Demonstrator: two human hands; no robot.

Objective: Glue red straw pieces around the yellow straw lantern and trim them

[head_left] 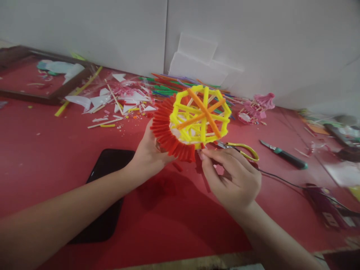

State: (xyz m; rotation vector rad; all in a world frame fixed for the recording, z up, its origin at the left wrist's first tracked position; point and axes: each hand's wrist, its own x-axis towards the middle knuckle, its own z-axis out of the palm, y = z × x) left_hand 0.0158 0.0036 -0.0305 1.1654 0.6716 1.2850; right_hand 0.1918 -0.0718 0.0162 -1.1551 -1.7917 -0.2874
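A round craft piece (203, 116) made of fuzzy pipe cleaners is held up over the red table. Its top is a yellow ring with yellow and orange crossing spokes, and short red pieces (168, 140) line its left and lower side. My left hand (149, 155) is closed around it from the left and beneath, its fingertips mostly hidden behind the red fringe. My right hand (232, 174) pinches at the lower rim, near the end of the red row. A small red piece seems to be between its fingertips, partly covered.
A black phone-like slab (105, 191) lies under my left forearm. Yellow-handled scissors (243, 150), a craft knife (284, 153) and a cable (281, 180) lie to the right. Scraps (123, 99), pipe cleaners (165, 88), a pink model (255, 107) and a dark frame (53, 99) sit toward the wall.
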